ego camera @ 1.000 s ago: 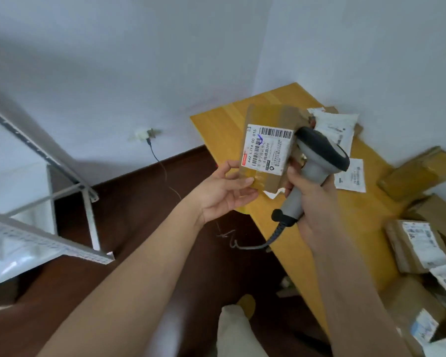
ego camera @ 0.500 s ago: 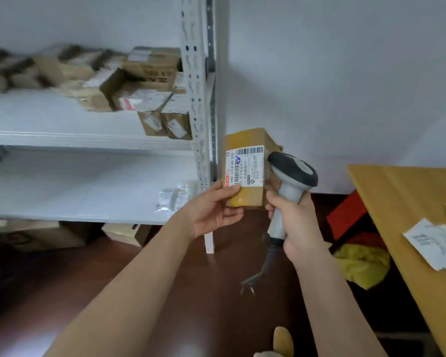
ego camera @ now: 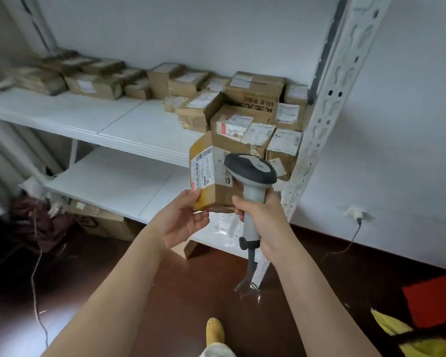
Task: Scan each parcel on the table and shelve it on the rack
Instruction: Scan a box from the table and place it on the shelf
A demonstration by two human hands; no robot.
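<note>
Before the rack, one parcel is pinched at its lower corner by the left hand. Right hand grips one scanner, touching the parcel. Two shelves visible.

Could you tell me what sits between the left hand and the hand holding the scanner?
In the head view, the brown parcel fills that gap: the left hand grips its lower left corner, and the right hand, gripping the scanner, is against its right side.
</note>
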